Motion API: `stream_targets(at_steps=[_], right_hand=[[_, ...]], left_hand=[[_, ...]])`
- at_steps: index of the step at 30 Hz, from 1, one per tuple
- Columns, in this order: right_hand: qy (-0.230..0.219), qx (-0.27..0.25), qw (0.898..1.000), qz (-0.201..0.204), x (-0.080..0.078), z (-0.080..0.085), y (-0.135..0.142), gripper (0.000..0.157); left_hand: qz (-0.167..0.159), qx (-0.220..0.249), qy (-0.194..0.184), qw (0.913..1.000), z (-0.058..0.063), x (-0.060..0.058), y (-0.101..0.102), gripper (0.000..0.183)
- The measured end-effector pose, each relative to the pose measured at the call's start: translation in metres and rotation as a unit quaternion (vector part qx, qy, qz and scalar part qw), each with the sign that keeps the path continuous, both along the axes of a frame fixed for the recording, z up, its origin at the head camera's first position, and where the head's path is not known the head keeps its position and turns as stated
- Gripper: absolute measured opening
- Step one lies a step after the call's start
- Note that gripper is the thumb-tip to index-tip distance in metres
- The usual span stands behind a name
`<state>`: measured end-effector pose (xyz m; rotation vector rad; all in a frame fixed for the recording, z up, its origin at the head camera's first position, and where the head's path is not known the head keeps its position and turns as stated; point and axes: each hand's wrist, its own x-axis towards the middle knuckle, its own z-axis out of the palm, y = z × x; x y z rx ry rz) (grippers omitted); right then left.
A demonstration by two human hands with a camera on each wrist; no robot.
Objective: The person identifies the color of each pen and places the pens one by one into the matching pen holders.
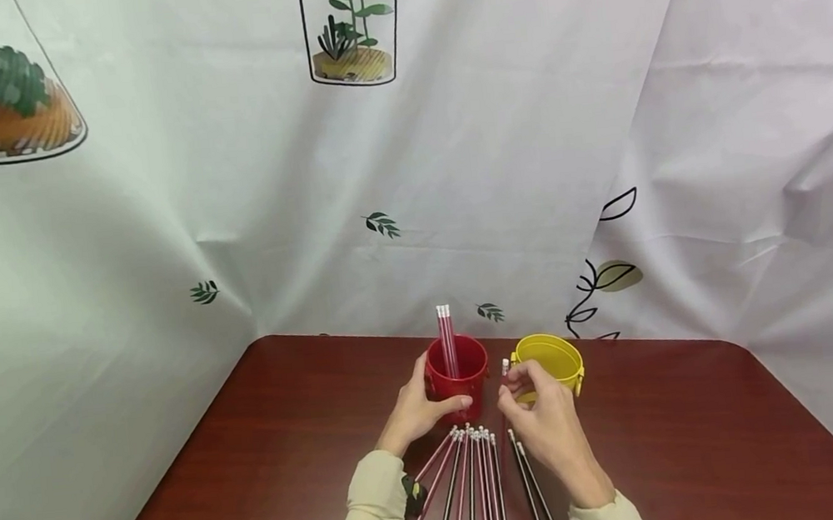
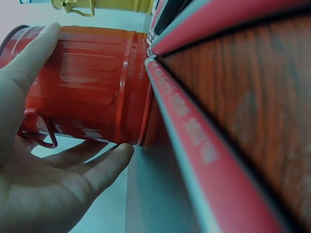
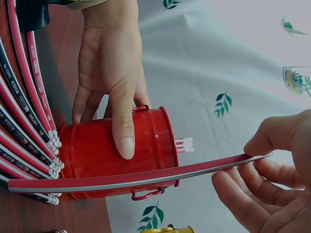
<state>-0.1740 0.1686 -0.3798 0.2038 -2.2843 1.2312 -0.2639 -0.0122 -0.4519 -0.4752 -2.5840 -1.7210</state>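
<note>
A small red bucket (image 1: 460, 380) stands on the brown table (image 1: 270, 458) with a few red pencils (image 1: 446, 337) upright in it. My left hand (image 1: 433, 399) grips the bucket, thumb on one side and fingers on the other, as the right wrist view shows for the red bucket (image 3: 121, 150) and the left hand (image 3: 114, 77). My right hand (image 1: 513, 383) pinches one red-and-black striped pencil (image 3: 136, 177) near its eraser end, just right of the bucket. Its lower end points toward the table. A yellow bucket (image 1: 549, 358) stands behind the right hand.
Several striped pencils (image 1: 475, 480) lie fanned out on the table in front of the red bucket, between my forearms. A white curtain with printed plants (image 1: 378, 172) hangs close behind and around the table.
</note>
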Motion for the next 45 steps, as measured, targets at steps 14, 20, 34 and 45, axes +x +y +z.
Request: stream_targets(at_steps=[14, 20, 34, 45], right_hand=[[0.008, -0.009, 1.0, 0.014, 0.0, 0.0021, 0.0017, 0.019], [0.014, -0.009, 1.0, 0.018, -0.0016, 0.0053, -0.0006, 0.018], [0.015, -0.003, 1.0, 0.016, 0.0012, 0.0006, -0.0052, 0.019], [0.032, -0.001, 0.999, 0.01, 0.0014, 0.0051, -0.0081, 0.02]], left_hand=[[-0.004, 0.003, 0.007, 1.0, 0.0008, -0.001, 0.0005, 0.092], [-0.006, 0.009, 0.012, 0.9999, 0.0035, -0.0037, 0.0001, 0.091], [0.0, 0.015, 0.026, 0.9995, -0.001, -0.0028, 0.0011, 0.099], [-0.01, 0.037, 0.035, 0.9987, 0.0028, 0.0006, 0.003, 0.095]])
